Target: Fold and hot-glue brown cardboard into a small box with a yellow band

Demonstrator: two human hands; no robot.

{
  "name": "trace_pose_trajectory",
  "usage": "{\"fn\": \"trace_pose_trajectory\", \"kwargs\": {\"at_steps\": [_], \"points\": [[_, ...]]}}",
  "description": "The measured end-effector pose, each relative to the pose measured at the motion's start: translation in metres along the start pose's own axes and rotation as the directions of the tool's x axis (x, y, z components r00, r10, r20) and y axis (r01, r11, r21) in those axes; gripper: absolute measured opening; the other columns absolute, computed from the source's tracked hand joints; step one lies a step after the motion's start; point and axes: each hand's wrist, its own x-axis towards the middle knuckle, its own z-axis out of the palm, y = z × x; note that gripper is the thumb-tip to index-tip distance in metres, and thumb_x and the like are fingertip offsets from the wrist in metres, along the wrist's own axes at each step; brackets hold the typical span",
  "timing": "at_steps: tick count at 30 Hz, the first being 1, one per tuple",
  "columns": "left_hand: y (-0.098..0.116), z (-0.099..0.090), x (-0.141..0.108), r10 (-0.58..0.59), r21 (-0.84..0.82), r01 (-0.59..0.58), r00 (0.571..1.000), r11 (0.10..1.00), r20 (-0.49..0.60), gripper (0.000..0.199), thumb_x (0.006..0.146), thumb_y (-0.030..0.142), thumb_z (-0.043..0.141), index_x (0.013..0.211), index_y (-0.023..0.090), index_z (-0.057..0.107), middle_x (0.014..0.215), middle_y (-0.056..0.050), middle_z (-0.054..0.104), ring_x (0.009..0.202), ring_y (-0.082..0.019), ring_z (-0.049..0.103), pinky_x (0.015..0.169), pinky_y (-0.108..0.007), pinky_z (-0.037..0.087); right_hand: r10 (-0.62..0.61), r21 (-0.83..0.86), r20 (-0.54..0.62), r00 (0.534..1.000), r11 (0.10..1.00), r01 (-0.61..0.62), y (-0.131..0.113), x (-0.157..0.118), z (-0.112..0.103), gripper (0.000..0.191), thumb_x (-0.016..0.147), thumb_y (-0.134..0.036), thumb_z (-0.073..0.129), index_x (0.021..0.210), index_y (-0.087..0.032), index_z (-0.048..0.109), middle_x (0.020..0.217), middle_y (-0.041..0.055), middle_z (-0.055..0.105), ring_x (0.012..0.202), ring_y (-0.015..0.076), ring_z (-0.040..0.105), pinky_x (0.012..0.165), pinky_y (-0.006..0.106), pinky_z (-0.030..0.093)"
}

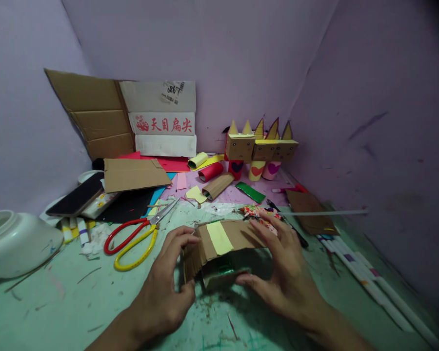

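Observation:
A folded cardboard piece (241, 233) with a pale yellow paper strip (219, 238) over its top stands on the table between my hands. Green shows inside its open front. My left hand (168, 287) grips its left end, fingers on the upper edge and thumb low at the front. Curved round the right side, my right hand (283, 268) has its fingers at the top edge and its thumb at the lower flap. Scissors (153, 226) with red and yellow handles lie open to the left of the piece.
Cardboard figures (240, 147) with pointed ears stand at the back. Paper rolls (210, 171) and a green strip (250, 192) lie before them. A white pot (18, 243) and a phone (76, 194) are at left. White markers (373, 282) and brown cardboard (310, 212) are at right.

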Motion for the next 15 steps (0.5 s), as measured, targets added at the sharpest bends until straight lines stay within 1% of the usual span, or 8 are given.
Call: {"fn": "trace_pose_trajectory", "kwargs": {"at_steps": [2, 3, 4, 6, 8, 12, 14, 15], "points": [[-0.004, 0.003, -0.002, -0.044, -0.041, 0.044, 0.999, 0.998, 0.007, 0.061, 0.064, 0.000, 0.047, 0.117, 0.029, 0.040, 0.131, -0.007, 0.034, 0.127, -0.029, 0.034, 0.105, -0.055, 0.031, 0.018, 0.037, 0.145, 0.989, 0.999, -0.024, 0.005, -0.002, 0.003, 0.091, 0.073, -0.062, 0.060, 0.143, -0.021, 0.021, 0.149, 0.0186, 0.022, 0.134, 0.0402, 0.024, 0.101, 0.059, 0.032], [-0.005, 0.005, -0.003, -0.063, -0.062, 0.062, 0.998, 0.996, 0.000, 0.060, 0.065, 0.001, 0.047, 0.117, 0.030, 0.040, 0.132, -0.006, 0.033, 0.128, -0.028, 0.033, 0.105, -0.054, 0.030, 0.019, 0.047, 0.199, 0.980, 0.998, -0.029, 0.007, -0.004, 0.007, 0.091, 0.076, -0.062, 0.056, 0.146, -0.020, 0.014, 0.152, 0.0183, 0.016, 0.137, 0.0394, 0.020, 0.102, 0.059, 0.031], [-0.007, 0.007, -0.004, -0.081, -0.086, 0.080, 0.997, 0.993, -0.012, 0.060, 0.067, 0.001, 0.048, 0.118, 0.031, 0.040, 0.132, -0.006, 0.033, 0.128, -0.028, 0.033, 0.106, -0.054, 0.030, 0.017, 0.052, 0.235, 0.972, 0.998, -0.031, 0.008, -0.007, 0.010, 0.088, 0.080, -0.060, 0.051, 0.146, -0.020, 0.010, 0.152, 0.0181, 0.016, 0.137, 0.0386, 0.018, 0.103, 0.060, 0.031], [-0.008, 0.012, -0.005, -0.110, -0.137, 0.104, 0.993, 0.985, -0.036, 0.060, 0.069, 0.002, 0.049, 0.120, 0.032, 0.038, 0.132, -0.005, 0.033, 0.128, -0.027, 0.036, 0.107, -0.053, 0.030, 0.009, 0.068, 0.280, 0.960, 0.997, -0.030, 0.009, -0.012, 0.017, 0.076, 0.087, -0.051, 0.045, 0.147, -0.020, 0.009, 0.150, 0.0176, 0.026, 0.137, 0.0377, 0.020, 0.103, 0.062, 0.028], [-0.008, 0.017, -0.005, -0.135, -0.204, 0.124, 0.990, 0.971, -0.041, 0.062, 0.071, 0.003, 0.050, 0.124, 0.032, 0.035, 0.133, -0.006, 0.033, 0.128, -0.028, 0.037, 0.108, -0.053, 0.029, 0.019, 0.112, 0.314, 0.949, 0.992, -0.057, 0.005, -0.015, 0.022, 0.067, 0.090, -0.043, 0.042, 0.146, -0.019, 0.013, 0.145, 0.0165, 0.037, 0.136, 0.0369, 0.026, 0.103, 0.064, 0.028], [-0.004, 0.024, -0.006, -0.177, -0.350, 0.159, 0.984, 0.923, -0.019, 0.068, 0.074, 0.007, 0.051, 0.131, 0.031, 0.025, 0.139, -0.010, 0.029, 0.132, -0.030, 0.032, 0.107, -0.052, 0.031, 0.118, 0.288, 0.398, 0.910, 0.925, -0.246, -0.009, -0.011, 0.022, 0.052, 0.090, -0.034, 0.040, 0.138, -0.017, 0.028, 0.133, 0.0179, 0.051, 0.120, 0.0307, 0.051, 0.095, 0.053, 0.046], [-0.002, 0.024, -0.006, -0.137, -0.341, 0.128, 0.991, 0.931, -0.002, 0.070, 0.075, 0.009, 0.051, 0.135, 0.030, 0.023, 0.142, -0.011, 0.026, 0.133, -0.031, 0.029, 0.107, -0.052, 0.030, 0.164, 0.328, 0.411, 0.897, 0.891, -0.314, -0.014, -0.009, 0.021, 0.047, 0.090, -0.031, 0.039, 0.133, -0.015, 0.032, 0.127, 0.0183, 0.056, 0.112, 0.0284, 0.057, 0.090, 0.048, 0.050], [-0.001, 0.023, -0.005, -0.109, -0.305, 0.106, 0.994, 0.946, 0.005, 0.070, 0.075, 0.009, 0.051, 0.136, 0.030, 0.023, 0.142, -0.010, 0.024, 0.134, -0.031, 0.028, 0.108, -0.053, 0.028, 0.172, 0.325, 0.398, 0.901, 0.892, -0.314, -0.015, -0.009, 0.022, 0.046, 0.090, -0.030, 0.040, 0.132, -0.015, 0.032, 0.126, 0.0184, 0.057, 0.112, 0.0288, 0.057, 0.090, 0.049, 0.050]]}}
